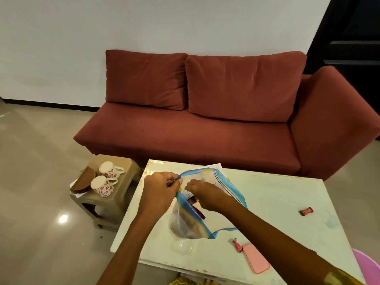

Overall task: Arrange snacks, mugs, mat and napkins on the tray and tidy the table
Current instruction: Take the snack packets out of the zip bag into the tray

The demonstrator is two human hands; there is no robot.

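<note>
The plastic bag (191, 225) lies near the left middle of the white tabletop (277, 202); it is thin, clear and soft, with a blue zip edge (224, 182) that bends in loops. The left hand (160, 192) pinches this blue edge between thumb and fingers and lifts it. The right hand (205, 195) is at the open mouth with curled fingers; whether it holds a snack or only the film, I cannot tell.

I judge the bag to be light and slippery, with no shape of its own; its rounded lower part looks full and may spill if tipped, so the stiffer zip edge is the best place to hold.

Two white mugs (109, 169) with red flowers lie on their sides on a beige stool (119, 194), beside a brown mat (82, 179); they look hard and breakable, so take them by the handle. A small red wrapper (306, 211) lies well apart on the right; a tray is not in view.
</note>
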